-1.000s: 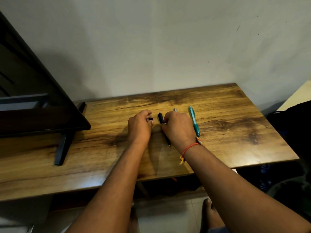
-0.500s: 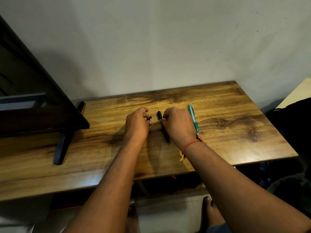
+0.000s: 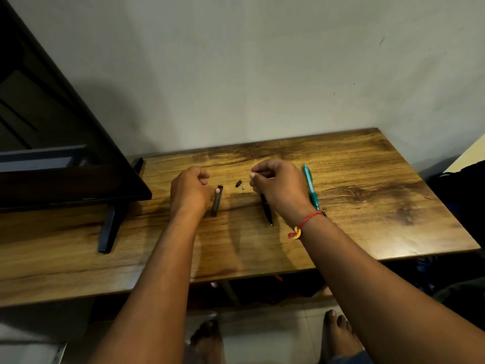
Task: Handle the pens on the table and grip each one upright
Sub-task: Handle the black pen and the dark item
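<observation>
On the wooden table (image 3: 367,206), my left hand (image 3: 190,191) pinches the top of a dark pen (image 3: 216,202), which looks blurred and stands roughly upright with its lower end on the wood. My right hand (image 3: 279,187) is closed on a black pen (image 3: 267,211) whose tip points down toward the table near my wrist. A teal pen (image 3: 311,189) lies flat just right of that hand. Between the hands lie a small black piece (image 3: 238,183) and a tiny silver piece (image 3: 243,187).
A dark screen (image 3: 65,153) fills the left side, and its black stand foot (image 3: 107,229) rests on the table. The wall runs close behind. A dark bag (image 3: 464,190) sits off the right edge. My bare feet show under the front edge.
My hands have drawn apart from the middle, each with a dark pen in it. Two small pieces now lie on the table between them. The teal pen has not moved.
</observation>
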